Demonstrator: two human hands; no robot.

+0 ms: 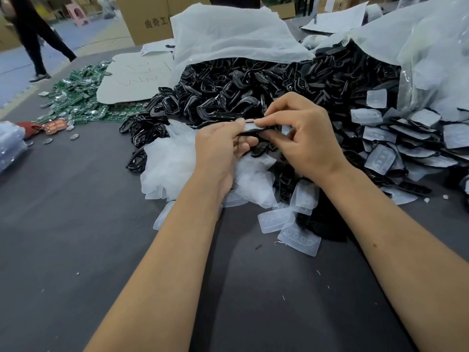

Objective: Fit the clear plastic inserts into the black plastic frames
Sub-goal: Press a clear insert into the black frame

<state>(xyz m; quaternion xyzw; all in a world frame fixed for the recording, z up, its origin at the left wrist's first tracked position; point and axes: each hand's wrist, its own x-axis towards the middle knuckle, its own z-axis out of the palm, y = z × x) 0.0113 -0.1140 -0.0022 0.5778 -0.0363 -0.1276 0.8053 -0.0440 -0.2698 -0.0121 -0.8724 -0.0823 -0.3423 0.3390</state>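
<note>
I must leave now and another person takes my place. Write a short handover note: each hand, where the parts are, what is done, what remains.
Left hand and right hand both pinch one black frame with a clear insert on it; whether it is fully seated cannot be told.
Empty frames: big heap spilling from the plastic bag behind.
Loose inserts: under and near the hands.
Done: fitted pieces piled at right.
Left: finish this one, then the heap.
</note>
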